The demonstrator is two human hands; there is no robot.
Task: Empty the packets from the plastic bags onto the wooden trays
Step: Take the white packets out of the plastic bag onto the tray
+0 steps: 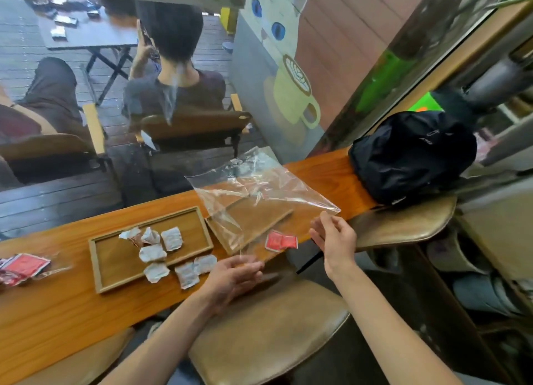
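Note:
A clear plastic bag (259,200) is spread out in the air above the right wooden tray (277,214). My right hand (334,237) pinches its right corner and my left hand (236,272) holds its lower left edge. Two red packets (281,240) lie at the tray's near end, beneath the bag. The left wooden tray (115,254) holds several white packets (153,240); three more white packets (187,272) lie over or beside its near edge. Another bag of red packets (23,267) rests at the far left of the counter.
A narrow wooden counter (72,304) runs along a window. A black backpack (412,156) sits at its right end. Padded stools (265,335) stand below the counter. Behind the glass a person sits on a chair.

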